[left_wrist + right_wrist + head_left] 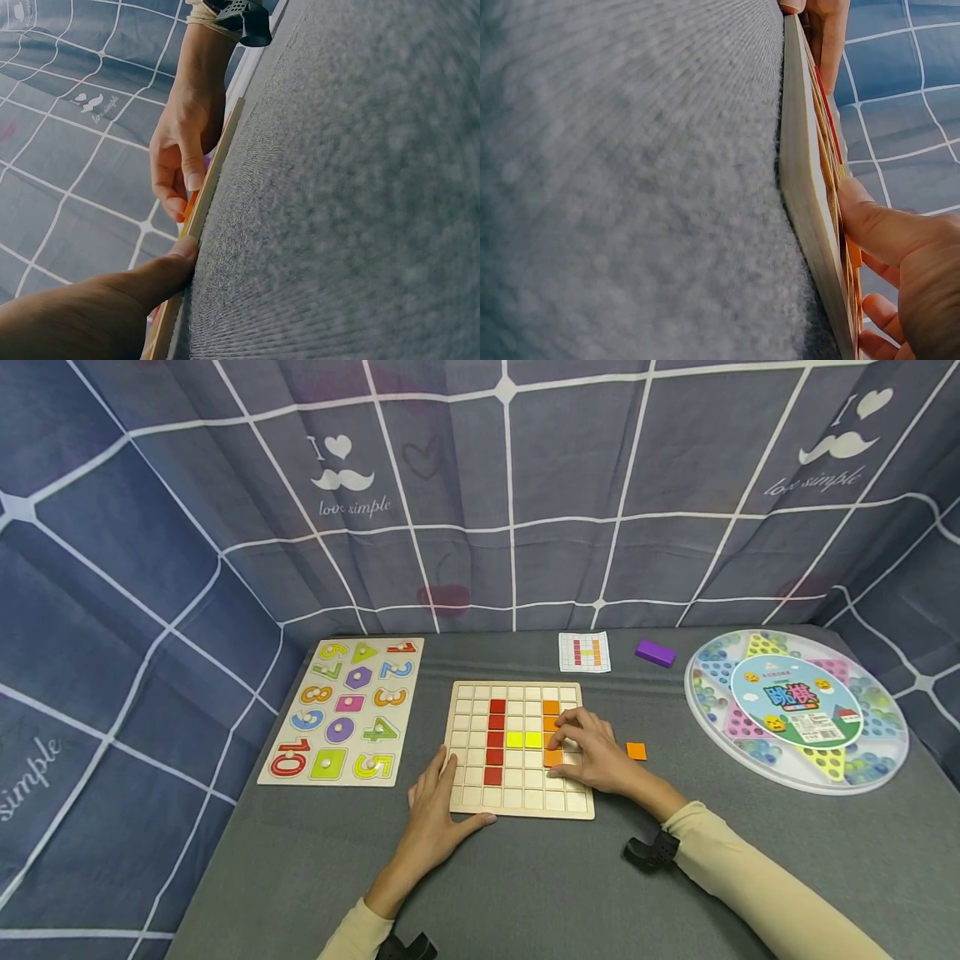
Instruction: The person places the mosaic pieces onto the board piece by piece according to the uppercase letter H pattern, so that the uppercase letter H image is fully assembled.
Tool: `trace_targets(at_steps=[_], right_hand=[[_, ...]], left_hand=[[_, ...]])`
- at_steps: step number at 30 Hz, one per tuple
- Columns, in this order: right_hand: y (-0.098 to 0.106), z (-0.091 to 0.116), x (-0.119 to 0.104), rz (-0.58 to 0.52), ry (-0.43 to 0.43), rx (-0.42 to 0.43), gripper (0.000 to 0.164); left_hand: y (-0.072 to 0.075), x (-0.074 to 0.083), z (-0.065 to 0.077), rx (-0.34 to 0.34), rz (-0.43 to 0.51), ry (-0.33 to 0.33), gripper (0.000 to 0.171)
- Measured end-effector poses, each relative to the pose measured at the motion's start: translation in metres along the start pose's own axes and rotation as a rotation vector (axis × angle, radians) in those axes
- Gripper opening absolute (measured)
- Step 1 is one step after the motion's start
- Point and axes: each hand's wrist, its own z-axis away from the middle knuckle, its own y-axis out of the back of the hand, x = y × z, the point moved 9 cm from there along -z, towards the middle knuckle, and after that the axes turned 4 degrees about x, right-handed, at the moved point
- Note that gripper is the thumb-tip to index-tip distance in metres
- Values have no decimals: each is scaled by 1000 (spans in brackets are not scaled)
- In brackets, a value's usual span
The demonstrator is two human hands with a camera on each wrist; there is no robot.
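Note:
A wooden grid board [517,797] lies on the table. It bears a column of red tiles [495,739], two yellow tiles [523,740] and a column of orange tiles [551,707]. My left hand [437,814] touches the board's left side with extended fingers, its thumb [176,262] at the front edge. Over the board's right part, my right hand [592,750] has bent fingers and pinches an orange tile [552,758] low in the orange column. Part of that column is hidden by the fingers. One loose orange tile [636,751] lies right of the board.
Behind the board are a small pattern card [585,652] and a purple block [656,653]. A number-and-shape puzzle board [341,714] lies at left. A round game board [705,710] lies at right. Grid-patterned cloth [450,560] hangs behind the table.

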Motion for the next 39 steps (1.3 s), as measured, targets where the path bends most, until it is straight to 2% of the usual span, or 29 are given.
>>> trace_targets(at_steps=[32, 39], right_hand=[[3, 2, -4, -15, 48, -2, 30], [16, 5, 3, -23, 48, 11, 30]], left_hand=[[-2, -1, 1, -3, -10, 4, 106], [-1, -1, 0, 0, -10, 3, 107]])
